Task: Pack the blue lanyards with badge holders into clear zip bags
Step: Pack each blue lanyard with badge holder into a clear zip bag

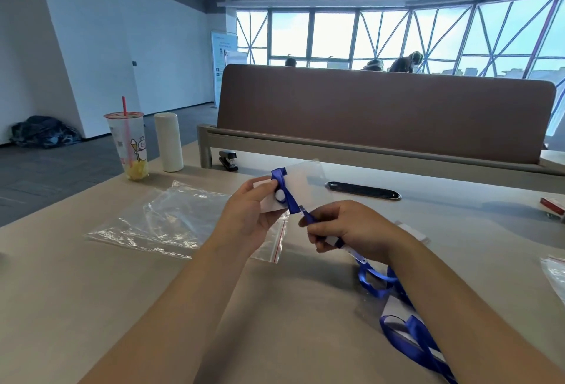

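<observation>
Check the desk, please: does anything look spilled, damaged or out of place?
Nothing looks spilled or broken. It is only untidy: the spare lanyards lie tangled at the near right of the desk, and the zip bag lies wrinkled by the left hand. The cup stands upright.

You face a brown divider panel [385, 114] behind your beige surface [122, 307]; beyond, bright lattice-framed windows [336, 38], a white wall [91, 31], grey carpet floor [46, 169].
</observation>
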A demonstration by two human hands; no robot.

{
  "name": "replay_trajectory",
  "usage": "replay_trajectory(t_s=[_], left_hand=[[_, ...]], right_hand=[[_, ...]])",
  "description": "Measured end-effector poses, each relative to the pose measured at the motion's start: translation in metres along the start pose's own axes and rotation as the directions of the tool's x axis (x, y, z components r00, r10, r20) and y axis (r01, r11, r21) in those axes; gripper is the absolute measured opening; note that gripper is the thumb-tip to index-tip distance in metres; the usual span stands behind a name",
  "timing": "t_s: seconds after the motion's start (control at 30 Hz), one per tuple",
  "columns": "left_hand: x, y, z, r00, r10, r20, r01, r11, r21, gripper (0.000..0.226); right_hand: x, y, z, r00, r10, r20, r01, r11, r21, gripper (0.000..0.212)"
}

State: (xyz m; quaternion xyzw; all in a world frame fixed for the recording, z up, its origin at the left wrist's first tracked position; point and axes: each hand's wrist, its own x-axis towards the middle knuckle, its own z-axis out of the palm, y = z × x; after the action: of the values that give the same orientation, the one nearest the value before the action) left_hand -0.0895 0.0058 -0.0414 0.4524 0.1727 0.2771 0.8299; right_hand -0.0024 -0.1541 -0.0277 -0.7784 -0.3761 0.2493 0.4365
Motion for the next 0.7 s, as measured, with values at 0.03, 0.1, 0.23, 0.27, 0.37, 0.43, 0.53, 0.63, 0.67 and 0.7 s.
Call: replay_trajectory(t_s=[0.03,0.1,0.23,0.27,0.37,0.43,0.53,0.63,0.67,0.7], left_hand=[[0.001,-0.001,-0.001,0.999,0.010,-0.031,-0.010,1.000,0.011,0.008],[0.004,-0.002,-0.002,0.997,0.027,-0.074,-0.027,1.000,0.002,0.010],[0.007,-0.003,-0.005,0.985,0.106,-0.138,-0.094,0.991,0.095,0.010],[0.007,-0.003,-0.005,0.979,0.131,-0.155,-0.107,0.982,0.153,0.009],[0.006,-0.004,-0.005,0.952,0.252,-0.171,-0.171,0.907,0.385,0.009],[0.004,-0.004,-0.003,0.935,0.327,-0.137,-0.217,0.833,0.509,0.009],[0.001,-0.006,-0.001,0.922,0.385,-0.041,-0.272,0.720,0.638,0.006],[-0.001,-0.008,0.002,0.928,0.364,0.076,-0.306,0.631,0.713,0.008],[0.000,-0.010,0.002,0.935,0.340,0.101,-0.301,0.608,0.735,0.009],[0.001,-0.011,0.002,0.940,0.317,0.124,-0.297,0.585,0.755,0.010]], right_hand=[[0.001,0.000,0.001,1.000,0.013,0.013,-0.012,1.000,-0.017,0.018],[0.001,-0.002,0.002,0.998,0.036,0.059,-0.033,0.998,-0.059,0.021],[-0.003,-0.007,0.002,0.989,0.082,0.121,-0.060,0.982,-0.178,0.020],[-0.003,-0.008,0.001,0.989,0.085,0.121,-0.061,0.980,-0.191,0.019],[-0.006,-0.013,-0.004,0.992,0.072,0.103,-0.044,0.967,-0.250,0.017],[-0.008,-0.017,-0.009,0.997,0.061,0.051,-0.047,0.969,-0.243,0.017],[-0.009,-0.020,-0.013,0.997,-0.007,-0.072,-0.011,0.968,-0.249,0.013],[-0.004,-0.018,-0.014,0.983,-0.105,-0.153,0.053,0.949,-0.311,0.003],[-0.004,-0.017,-0.015,0.983,-0.116,-0.142,0.064,0.942,-0.330,0.003],[-0.003,-0.017,-0.016,0.986,-0.121,-0.114,0.076,0.936,-0.343,0.006]])
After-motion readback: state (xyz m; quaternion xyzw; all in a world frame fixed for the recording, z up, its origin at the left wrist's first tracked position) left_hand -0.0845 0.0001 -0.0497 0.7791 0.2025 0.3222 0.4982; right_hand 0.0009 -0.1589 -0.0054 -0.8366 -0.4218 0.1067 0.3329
